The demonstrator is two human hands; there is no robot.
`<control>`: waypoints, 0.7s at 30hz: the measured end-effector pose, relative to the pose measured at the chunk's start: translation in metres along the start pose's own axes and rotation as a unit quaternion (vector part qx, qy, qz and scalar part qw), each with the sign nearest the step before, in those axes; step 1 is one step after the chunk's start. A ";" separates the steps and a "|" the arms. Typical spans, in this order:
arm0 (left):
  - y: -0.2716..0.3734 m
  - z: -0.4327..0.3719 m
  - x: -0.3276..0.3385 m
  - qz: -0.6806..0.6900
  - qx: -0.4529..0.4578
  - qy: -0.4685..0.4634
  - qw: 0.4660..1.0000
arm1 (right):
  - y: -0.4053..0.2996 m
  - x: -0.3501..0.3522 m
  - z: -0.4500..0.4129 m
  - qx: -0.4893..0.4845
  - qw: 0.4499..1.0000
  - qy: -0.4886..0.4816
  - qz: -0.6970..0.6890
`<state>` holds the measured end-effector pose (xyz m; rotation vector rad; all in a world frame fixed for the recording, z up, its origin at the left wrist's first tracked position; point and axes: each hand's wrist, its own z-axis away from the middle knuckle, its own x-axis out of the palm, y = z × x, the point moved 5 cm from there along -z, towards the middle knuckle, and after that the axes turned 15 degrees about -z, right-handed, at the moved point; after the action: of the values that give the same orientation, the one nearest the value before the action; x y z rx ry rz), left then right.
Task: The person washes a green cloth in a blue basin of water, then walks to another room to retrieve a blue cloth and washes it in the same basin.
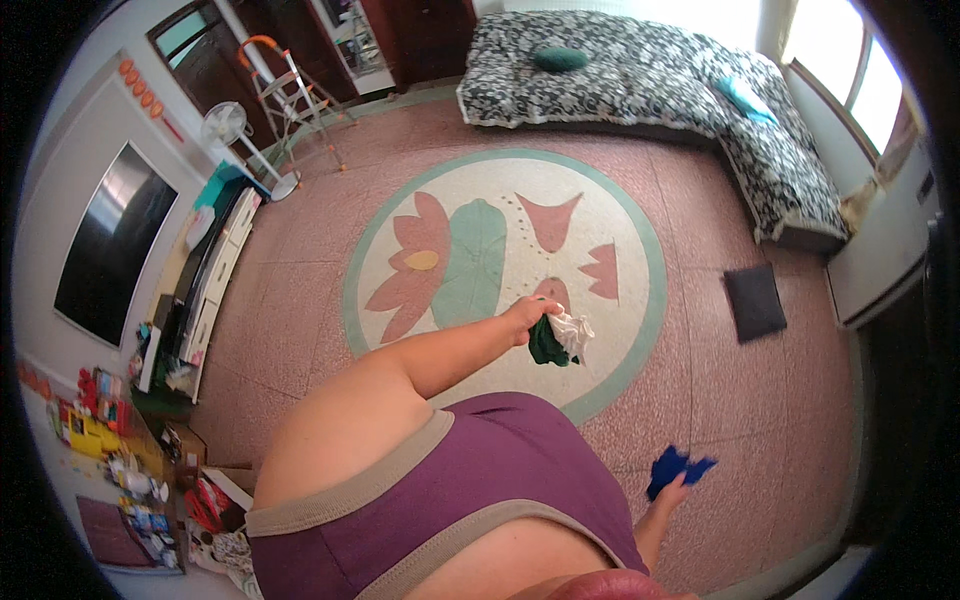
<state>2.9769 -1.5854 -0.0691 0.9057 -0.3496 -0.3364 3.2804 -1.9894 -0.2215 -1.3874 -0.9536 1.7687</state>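
Observation:
My left hand (531,313) is closed on a bunched dark green cloth (547,346) and a whitish, shiny cloth (574,334), which hang side by side over the round floor pattern (480,262). Lower right, my right hand (672,491) grips a crumpled blue cloth (670,469) above the reddish floor. The two hands are far apart. Folds hide parts of the cloths, so I cannot tell what kind they are.
A sofa with a black-and-white floral cover (600,82) curves along the far side. A dark square cushion (754,303) lies on the floor at right. A stepladder (289,90), a standing fan (225,124) and a low cabinet (217,277) stand at left.

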 end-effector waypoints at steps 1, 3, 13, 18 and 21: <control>0.008 0.001 -0.010 0.025 -0.010 -0.009 1.000 | -0.052 0.026 -0.008 -0.015 0.999 -0.047 -0.011; 0.020 0.007 -0.040 0.085 -0.020 -0.004 0.996 | -0.150 0.088 -0.001 -0.087 0.976 -0.178 -0.090; 0.061 0.037 -0.229 0.232 0.111 0.040 0.966 | -0.425 0.331 0.369 -0.372 0.617 -0.693 -0.027; 0.072 0.094 -0.312 0.283 0.132 0.130 0.941 | -0.443 0.372 0.447 -0.309 0.503 -0.807 0.036; 0.064 0.092 -0.347 0.325 0.164 0.148 0.919 | -0.452 0.397 0.462 -0.330 0.481 -0.812 0.016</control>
<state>2.6365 -1.4663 -0.0175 1.0925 -0.4120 0.4856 2.7853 -1.4868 0.0551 0.7096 -2.6862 2.5831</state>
